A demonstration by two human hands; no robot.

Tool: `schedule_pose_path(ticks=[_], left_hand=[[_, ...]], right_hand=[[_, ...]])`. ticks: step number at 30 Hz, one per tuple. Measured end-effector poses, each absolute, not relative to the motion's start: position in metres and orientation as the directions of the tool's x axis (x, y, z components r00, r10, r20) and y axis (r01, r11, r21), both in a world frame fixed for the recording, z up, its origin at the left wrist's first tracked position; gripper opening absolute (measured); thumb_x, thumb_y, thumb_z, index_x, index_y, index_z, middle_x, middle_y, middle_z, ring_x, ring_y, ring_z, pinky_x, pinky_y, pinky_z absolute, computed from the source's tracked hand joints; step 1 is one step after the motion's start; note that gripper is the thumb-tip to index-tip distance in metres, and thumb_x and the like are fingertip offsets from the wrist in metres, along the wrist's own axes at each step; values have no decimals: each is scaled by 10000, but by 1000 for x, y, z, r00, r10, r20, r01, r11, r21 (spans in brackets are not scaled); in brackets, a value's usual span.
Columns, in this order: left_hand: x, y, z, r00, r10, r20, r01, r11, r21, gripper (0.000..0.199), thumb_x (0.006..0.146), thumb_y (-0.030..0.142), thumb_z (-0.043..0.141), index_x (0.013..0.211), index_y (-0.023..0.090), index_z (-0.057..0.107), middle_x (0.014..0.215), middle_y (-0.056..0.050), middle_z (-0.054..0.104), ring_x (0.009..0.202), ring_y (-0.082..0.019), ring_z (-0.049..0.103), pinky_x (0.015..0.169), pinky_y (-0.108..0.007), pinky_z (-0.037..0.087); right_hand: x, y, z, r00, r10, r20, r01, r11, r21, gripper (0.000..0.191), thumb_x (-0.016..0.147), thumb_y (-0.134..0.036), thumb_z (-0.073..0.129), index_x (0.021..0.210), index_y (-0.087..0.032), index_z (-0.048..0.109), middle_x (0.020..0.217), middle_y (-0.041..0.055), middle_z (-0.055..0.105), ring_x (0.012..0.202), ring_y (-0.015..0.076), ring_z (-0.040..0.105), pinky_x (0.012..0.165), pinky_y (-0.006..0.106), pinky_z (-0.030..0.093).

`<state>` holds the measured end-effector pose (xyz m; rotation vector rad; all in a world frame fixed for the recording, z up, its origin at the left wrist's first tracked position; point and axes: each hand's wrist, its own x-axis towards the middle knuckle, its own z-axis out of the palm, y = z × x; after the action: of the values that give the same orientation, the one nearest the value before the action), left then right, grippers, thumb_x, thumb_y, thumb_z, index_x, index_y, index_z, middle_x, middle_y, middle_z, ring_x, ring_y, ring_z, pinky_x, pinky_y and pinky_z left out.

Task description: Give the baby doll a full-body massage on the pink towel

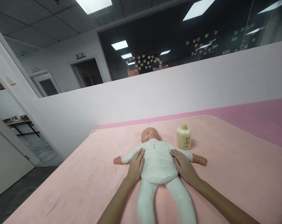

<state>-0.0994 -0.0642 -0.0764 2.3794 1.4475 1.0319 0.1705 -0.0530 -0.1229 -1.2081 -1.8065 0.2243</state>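
Observation:
A baby doll with a white cloth body lies on a pink blanket, its head toward the far side and its arms spread out. My left hand rests against the left side of its torso, fingers stretched out near the armpit. On the opposite side my right hand touches the torso's edge, fingers extended just below the doll's arm. Neither hand wraps around the doll. Past the doll's right-hand arm stands a cream pump bottle, upright, with small print on its front.
Behind the blanket runs a low white wall with a pink band at its base on the right. Above it is a dark window with heart stickers. A white door and a distant table are at left.

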Motion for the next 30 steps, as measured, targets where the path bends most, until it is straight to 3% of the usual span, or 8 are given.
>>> schedule_pose_path(ticks=[30], left_hand=[[-100, -64, -77, 292, 834, 468, 713, -516, 475, 448, 964, 368, 263, 1365, 237, 414, 1440, -59, 375, 1322, -209, 351, 1115, -460, 299]], right_hand=[[170, -54, -121, -106, 799, 592, 639, 511, -576, 370, 902, -297, 337, 1128, -165, 598, 1255, 97, 569, 1222, 221, 482, 1075, 496, 354]])
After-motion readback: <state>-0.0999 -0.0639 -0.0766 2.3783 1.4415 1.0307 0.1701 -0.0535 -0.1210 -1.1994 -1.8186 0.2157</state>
